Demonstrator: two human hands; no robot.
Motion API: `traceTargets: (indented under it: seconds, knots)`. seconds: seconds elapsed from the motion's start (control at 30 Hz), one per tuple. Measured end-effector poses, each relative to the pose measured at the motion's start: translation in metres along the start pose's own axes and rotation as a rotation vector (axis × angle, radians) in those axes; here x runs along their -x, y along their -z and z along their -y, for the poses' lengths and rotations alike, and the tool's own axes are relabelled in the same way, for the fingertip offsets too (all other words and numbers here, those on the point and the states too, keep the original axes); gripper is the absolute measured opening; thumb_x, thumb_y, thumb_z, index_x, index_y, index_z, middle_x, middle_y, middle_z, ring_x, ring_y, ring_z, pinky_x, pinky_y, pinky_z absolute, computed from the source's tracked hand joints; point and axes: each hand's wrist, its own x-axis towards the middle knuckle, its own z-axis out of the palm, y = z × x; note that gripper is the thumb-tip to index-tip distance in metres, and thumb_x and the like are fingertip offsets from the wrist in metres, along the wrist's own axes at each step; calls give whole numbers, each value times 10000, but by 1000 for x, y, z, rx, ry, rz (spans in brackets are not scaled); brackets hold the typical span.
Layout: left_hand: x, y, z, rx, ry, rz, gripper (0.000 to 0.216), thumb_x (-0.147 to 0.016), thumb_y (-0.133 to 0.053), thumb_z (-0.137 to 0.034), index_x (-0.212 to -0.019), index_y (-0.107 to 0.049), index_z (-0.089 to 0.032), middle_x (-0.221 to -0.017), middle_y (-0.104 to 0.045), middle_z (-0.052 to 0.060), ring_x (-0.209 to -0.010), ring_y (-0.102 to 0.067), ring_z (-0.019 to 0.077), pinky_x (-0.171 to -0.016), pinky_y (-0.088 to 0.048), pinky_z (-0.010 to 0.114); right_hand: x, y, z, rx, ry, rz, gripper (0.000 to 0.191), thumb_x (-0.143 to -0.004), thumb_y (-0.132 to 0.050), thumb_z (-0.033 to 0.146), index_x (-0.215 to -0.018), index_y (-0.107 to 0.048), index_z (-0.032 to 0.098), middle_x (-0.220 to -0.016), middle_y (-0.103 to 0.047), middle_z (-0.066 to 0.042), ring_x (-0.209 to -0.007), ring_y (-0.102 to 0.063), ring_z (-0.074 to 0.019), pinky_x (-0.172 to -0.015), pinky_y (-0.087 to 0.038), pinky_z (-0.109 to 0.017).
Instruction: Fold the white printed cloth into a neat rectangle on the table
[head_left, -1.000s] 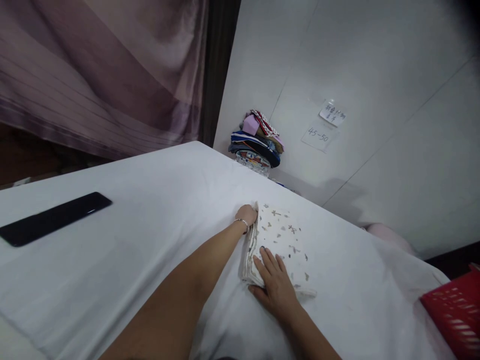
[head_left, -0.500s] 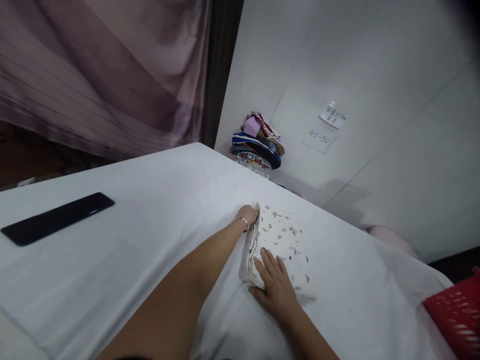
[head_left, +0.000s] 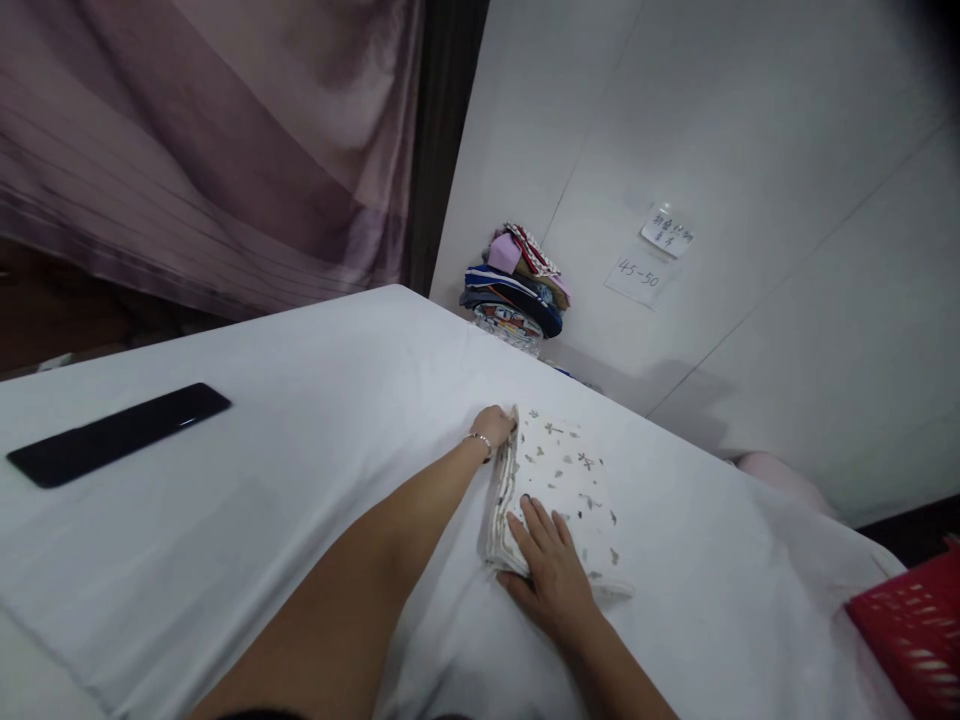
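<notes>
A folded white cloth [head_left: 564, 480] with small grey prints lies on the white-covered table [head_left: 300, 420]. My left hand [head_left: 495, 424], with a thin bracelet at the wrist, is curled closed on the cloth's far left corner. My right hand [head_left: 553, 570] lies flat on the cloth's near end, fingers stretched out and pressing down on it.
A black flat slab [head_left: 116, 434] lies at the table's left. A stack of folded colourful clothes [head_left: 516, 290] stands by the wall beyond the table. Paper notes [head_left: 651, 258] are stuck on the white wall. A red basket [head_left: 911, 630] sits at the right edge. Purple curtain at upper left.
Almost nothing has moved. Both hands stay on the folded cloth; the view has shifted slightly.
</notes>
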Motion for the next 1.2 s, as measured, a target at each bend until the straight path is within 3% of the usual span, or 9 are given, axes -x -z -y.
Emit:
traceTargets:
  seconds: [0.13, 0.4, 0.6, 0.8, 1.03, 1.2]
  knots:
    - [13, 5, 1, 31, -43, -24, 172, -741, -539, -250, -833, -679, -211, -921, -702, 14, -847, -618, 131, -676, -420, 193, 0, 0, 0, -4, -3, -9, 638, -823, -527, 352, -1405, -300, 220, -1478, -256, -98, -1365, -185, -294, -1044, -273, -557]
    - [28, 15, -11, -27, -66, -46, 222, -733, -505, -224, -856, -688, -250, -971, -691, 13, -882, -604, 167, -705, -424, 234, -1, 1, 0, 10, 7, -12, 642, -828, -519, 369, -1410, -297, 212, -1476, -261, -100, -1360, -200, -296, -1052, -271, -539]
    - [27, 13, -11, -96, -73, 105, 200, -743, -502, -236, -723, -684, -155, -813, -703, 84, -801, -626, 168, -645, -416, 212, -1, 0, 1, -13, -4, -27, 644, -805, -534, 323, -1399, -316, 204, -1466, -278, -120, -1349, -227, -315, -1044, -269, -553]
    - [17, 9, -15, -141, -43, 191, 274, -809, -474, -299, -783, -653, -92, -841, -692, 150, -869, -634, 199, -700, -429, 219, 0, -1, 1, -15, -7, -34, 652, -803, -539, 325, -1403, -309, 214, -1472, -265, -114, -1349, -227, -313, -1037, -270, -558]
    - [11, 2, -19, -116, 12, 185, 320, -793, -499, -341, -875, -641, -67, -944, -674, 188, -914, -631, 224, -667, -436, 227, 1, -1, 0, -5, -18, 8, 642, -831, -507, 382, -1417, -288, 237, -1485, -241, -80, -1359, -204, -298, -1064, -240, -525]
    - [14, 0, -17, -71, -4, 148, 274, -763, -512, -292, -844, -657, -74, -898, -683, 164, -844, -635, 199, -626, -416, 222, 1, -2, 0, 5, -22, 24, 637, -836, -491, 370, -1419, -284, 218, -1491, -221, -88, -1364, -183, -299, -1069, -220, -528]
